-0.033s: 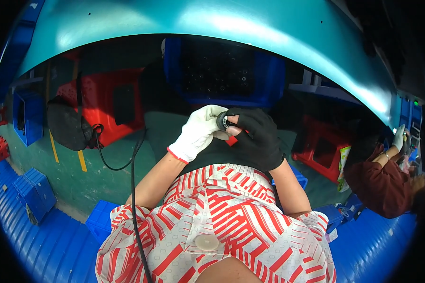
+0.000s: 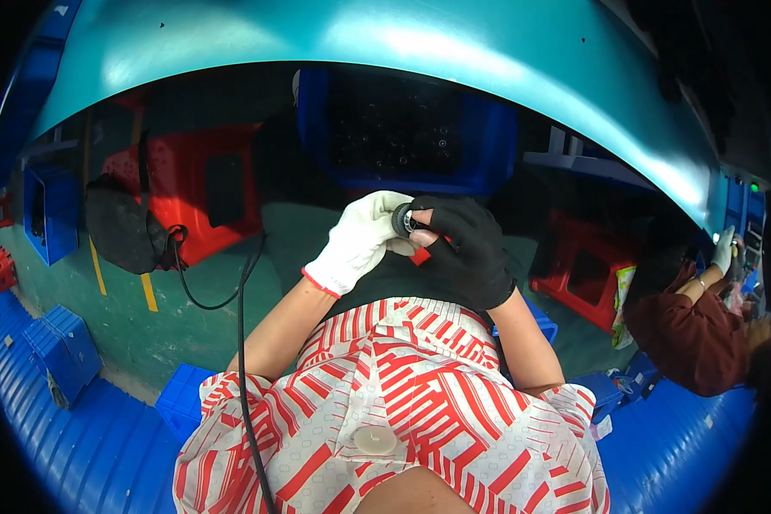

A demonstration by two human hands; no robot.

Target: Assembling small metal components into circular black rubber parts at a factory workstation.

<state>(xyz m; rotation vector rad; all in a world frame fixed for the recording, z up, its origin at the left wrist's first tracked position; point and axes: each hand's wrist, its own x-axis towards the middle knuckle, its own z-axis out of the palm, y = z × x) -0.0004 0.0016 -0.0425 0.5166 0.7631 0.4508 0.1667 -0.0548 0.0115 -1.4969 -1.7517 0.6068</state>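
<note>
My left hand [image 2: 361, 244], in a white glove with a red cuff, pinches a small black toy-like wheel [image 2: 399, 221] with a pale spoked hub. From the other side my right hand [image 2: 473, 253], in a black glove with bare fingertips, grips the same wheel with thumb and forefinger at its hub. A small red piece [image 2: 421, 256] shows just below the right fingertips; what it belongs to is hidden. Both hands are held together in front of my waist. Beyond them stands a blue bin [image 2: 315, 137] with many small dark round parts inside.
A teal work surface [image 2: 317, 38] curves across the far side. Red stools [image 2: 176, 171] stand left and right, a black bag [image 2: 120, 224] hanging at the left one. A black cable [image 2: 242, 360] runs past my left arm. At far right a person [image 2: 694, 334] works.
</note>
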